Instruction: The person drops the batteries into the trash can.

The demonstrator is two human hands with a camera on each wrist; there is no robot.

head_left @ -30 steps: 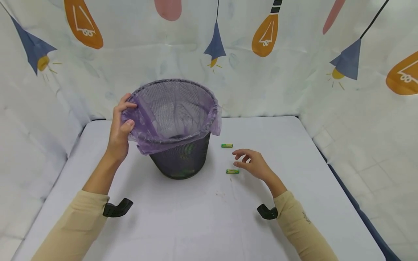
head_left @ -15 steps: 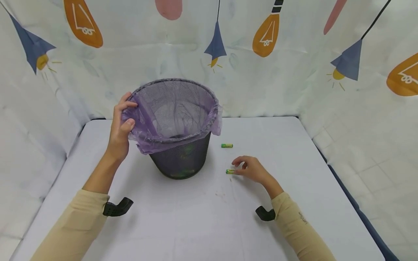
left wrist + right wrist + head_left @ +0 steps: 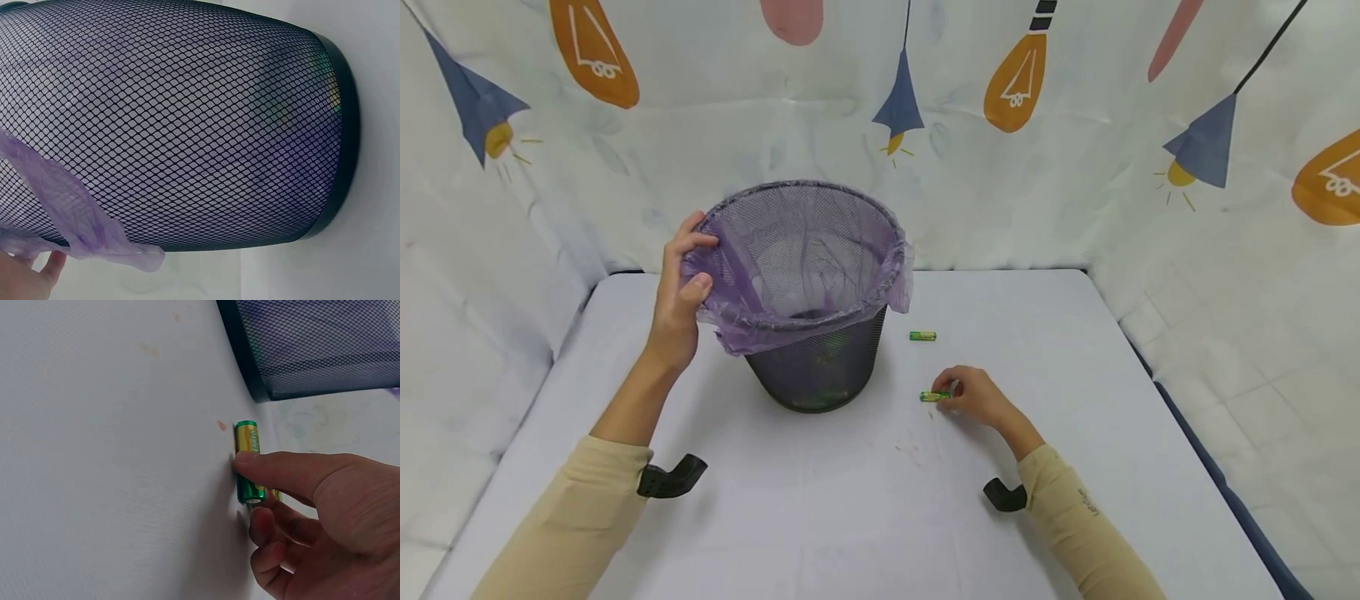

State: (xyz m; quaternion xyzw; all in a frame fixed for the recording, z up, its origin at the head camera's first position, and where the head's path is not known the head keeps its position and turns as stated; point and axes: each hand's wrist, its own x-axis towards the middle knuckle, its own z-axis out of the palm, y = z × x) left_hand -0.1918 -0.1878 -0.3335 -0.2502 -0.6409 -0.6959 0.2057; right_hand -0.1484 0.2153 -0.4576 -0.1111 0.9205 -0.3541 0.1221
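Note:
A black mesh bin (image 3: 816, 367) lined with a purple bag (image 3: 797, 258) stands on the white table (image 3: 850, 517). My left hand (image 3: 679, 287) grips the bag's folded edge at the bin's left rim; in the left wrist view the mesh wall (image 3: 187, 119) fills the frame with a bag flap (image 3: 75, 219) hanging. My right hand (image 3: 973, 394) pinches a green and gold battery (image 3: 932, 397) lying on the table right of the bin; the right wrist view shows thumb and fingers closing round the battery (image 3: 249, 461). A second battery (image 3: 922, 336) lies farther back.
Green items show faintly through the mesh at the bin's bottom (image 3: 823, 392). A curtain printed with light bulbs (image 3: 1015, 75) encloses the table on three sides. A dark edge (image 3: 1195, 433) runs along the table's right side.
My right hand came down and left onto the nearer battery and its fingers closed round it. The left hand and bin stayed put.

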